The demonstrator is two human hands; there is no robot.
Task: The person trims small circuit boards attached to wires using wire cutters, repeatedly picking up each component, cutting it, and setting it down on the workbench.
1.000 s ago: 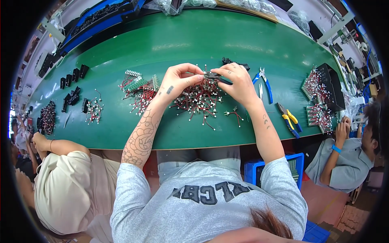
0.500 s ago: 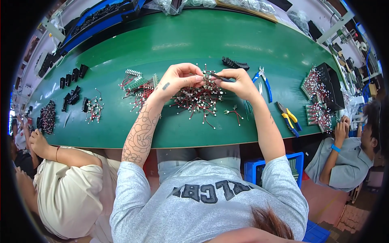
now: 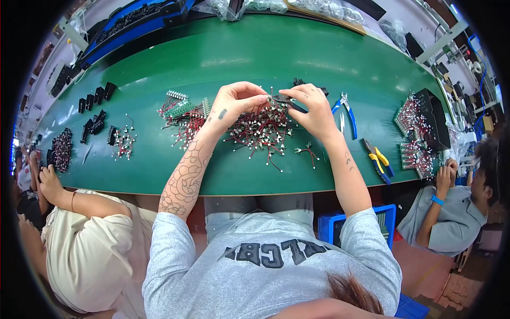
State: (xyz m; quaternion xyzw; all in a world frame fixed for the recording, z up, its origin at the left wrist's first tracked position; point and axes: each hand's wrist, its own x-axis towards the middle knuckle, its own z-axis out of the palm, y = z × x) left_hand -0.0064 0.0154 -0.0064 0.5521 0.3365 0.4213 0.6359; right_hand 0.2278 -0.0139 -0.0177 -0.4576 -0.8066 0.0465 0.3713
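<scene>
Over a pile of small white connectors with red and black wires (image 3: 260, 127), my two hands meet. My left hand (image 3: 239, 101) is closed in a pinch on a small pale wired connector (image 3: 269, 99), partly hidden by the fingertips. In my right hand (image 3: 314, 110), thumb and fingers grip a slim dark hand tool (image 3: 289, 102) whose exact kind I cannot make out. Its tip points left and reaches the piece at my left fingertips.
Green boards with wired connectors (image 3: 183, 111) lie left of the pile. On the right are blue-handled pliers (image 3: 348, 116), tweezers (image 3: 341, 122), yellow-and-blue pliers (image 3: 377, 160) and a black box (image 3: 433, 119). Black housings (image 3: 95, 98) stand far left. People sit on both sides.
My right hand's fingers have lifted and spread somewhat around the dark tool, which has tilted. My left hand keeps its pinch at nearly the same spot. The view has shifted slightly.
</scene>
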